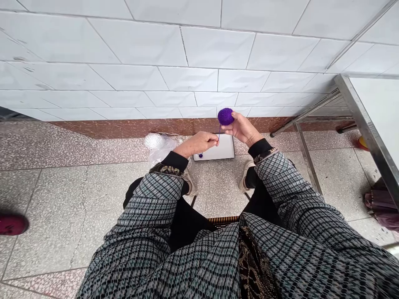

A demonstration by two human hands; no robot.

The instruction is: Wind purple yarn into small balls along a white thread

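Note:
A ball of purple yarn is held up in my right hand, thumb on its near side and fingers below. From it a purple strand runs down to my left hand, whose fingertips are pinched on the strand. Beneath both hands a shallow white tray with a dark rim lies on the floor. A small dark purple item sits at its left end, too small to name; my left hand covers part of the tray.
Left of the tray lies a ball of white yarn in a clear plastic bag. A tiled wall rises just ahead. At right stands a metal-framed table. My shoes flank the tray; a red shoe shows far left.

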